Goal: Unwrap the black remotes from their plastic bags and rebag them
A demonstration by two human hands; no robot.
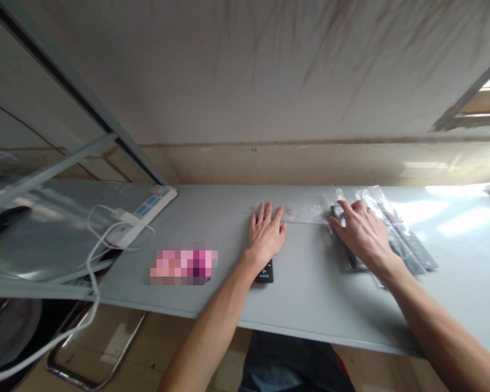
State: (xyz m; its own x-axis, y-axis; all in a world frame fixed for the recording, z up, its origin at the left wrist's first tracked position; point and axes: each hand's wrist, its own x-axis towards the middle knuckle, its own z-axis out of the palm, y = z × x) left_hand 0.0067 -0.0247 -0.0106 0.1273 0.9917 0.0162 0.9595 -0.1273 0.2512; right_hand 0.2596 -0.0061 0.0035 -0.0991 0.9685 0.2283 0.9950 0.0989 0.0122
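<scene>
My left hand (265,235) lies flat, fingers spread, over a black remote control (264,272). Only the remote's near end shows below my palm; the rest is hidden. Beside my fingertips, a flat clear plastic sleeve (304,214) stretches along the table toward the right. My right hand (363,231) rests over a pile of dark remotes in clear plastic bags (408,247), thumb and forefinger apart. A black edge of one bagged remote (334,211) shows between that thumb and forefinger. My palm covers much of the pile's left side.
The grey table (302,305) runs along a wall. A pixelated pink item (182,265) lies left of my left hand. Farther left are a white power strip (142,216) and a white cable (92,272) hanging past the edge. A metal frame post (139,158) stands behind the strip.
</scene>
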